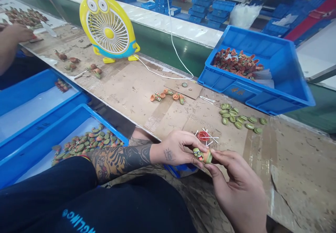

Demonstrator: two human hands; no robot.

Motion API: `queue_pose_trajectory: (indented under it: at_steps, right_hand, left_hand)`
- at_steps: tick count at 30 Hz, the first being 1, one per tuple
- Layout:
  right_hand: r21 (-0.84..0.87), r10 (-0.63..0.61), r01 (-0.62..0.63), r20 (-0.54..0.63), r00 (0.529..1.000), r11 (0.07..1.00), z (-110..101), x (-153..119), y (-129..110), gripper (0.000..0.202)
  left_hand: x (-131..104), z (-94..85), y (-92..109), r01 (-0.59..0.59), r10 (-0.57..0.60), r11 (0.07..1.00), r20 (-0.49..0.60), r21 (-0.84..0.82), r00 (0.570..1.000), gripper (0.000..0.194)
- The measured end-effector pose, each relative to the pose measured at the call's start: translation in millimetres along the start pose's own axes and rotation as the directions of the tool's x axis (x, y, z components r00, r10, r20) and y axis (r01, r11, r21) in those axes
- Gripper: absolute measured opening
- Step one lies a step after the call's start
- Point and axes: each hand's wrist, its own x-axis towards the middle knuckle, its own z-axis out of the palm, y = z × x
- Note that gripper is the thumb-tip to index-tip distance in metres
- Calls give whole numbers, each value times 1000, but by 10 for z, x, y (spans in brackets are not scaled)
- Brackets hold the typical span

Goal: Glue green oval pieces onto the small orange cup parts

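Note:
Both my hands hold one small toy figure (201, 155), green and orange with painted eyes, just above the near edge of the cardboard-covered table (131, 89). My left hand (175, 149) pinches it from the left. My right hand (236, 187) grips it from the right with thumb and forefinger. Just behind the figure sit a small red cap (203, 135) and several thin white sticks (210, 135). A cluster of green oval pieces (237, 119) lies further right, and a few finished figures (166, 96) lie in the middle of the table.
A blue crate (275, 86) with several orange-red parts stands at the back right. Two blue trays at my left: the nearer tray (39, 145) holds several figures. A yellow desk fan (108, 26) with a white cable stands behind. Another person's hand (15, 33) works at far left.

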Motion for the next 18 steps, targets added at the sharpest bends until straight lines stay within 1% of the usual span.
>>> queue_pose_trajectory:
  at_steps: [2, 5, 7, 8, 10, 12, 14, 15, 16, 17, 18]
  right_hand:
    - [-30, -26, 25, -32, 999, 999, 78, 6, 0, 13]
    - [-51, -89, 84, -91, 992, 995, 294, -18, -62, 16]
    - [-22, -140, 139, -64, 988, 990, 442, -52, -130, 20]
    - [9, -168, 168, -28, 985, 986, 496, -70, -155, 23]
    - [84, -209, 206, 36, 977, 975, 542, -104, -151, 29]
    - [112, -210, 207, 23, 977, 972, 499, -138, -33, 29]
    - [56, -125, 129, -64, 990, 990, 393, -188, 210, 21]
    - [15, -45, 46, -108, 993, 999, 331, -226, 367, 19]
    - [-18, 65, -68, -153, 986, 997, 271, -273, 539, 22]
    - [-26, 183, -192, -202, 962, 981, 221, -327, 718, 28]
    - [-31, 289, -303, -227, 930, 952, 189, -384, 894, 33]
  left_hand:
    - [-27, 18, -4, 72, -73, 996, -15, -54, 997, 44]
    - [-122, 1, 0, 204, -208, 965, -11, -166, 978, 53]
    - [-220, -61, 4, 273, -287, 937, -33, -219, 957, 52]
    - [-276, -112, 8, 293, -316, 926, -66, -236, 946, 49]
    - [-398, -266, 26, 302, -351, 918, -175, -258, 920, 43]
    - [-535, -499, 79, 270, -350, 926, -330, -264, 877, 41]
    - [-696, -812, 175, 213, -312, 946, -506, -244, 804, 40]
    - [-788, -990, 234, 183, -282, 958, -593, -222, 755, 39]
    - [-888, -1173, 295, 156, -245, 969, -677, -191, 694, 38]
    - [-995, -1354, 349, 139, -205, 979, -753, -151, 625, 34]
    - [-1110, -1525, 392, 138, -168, 984, -816, -109, 552, 29]
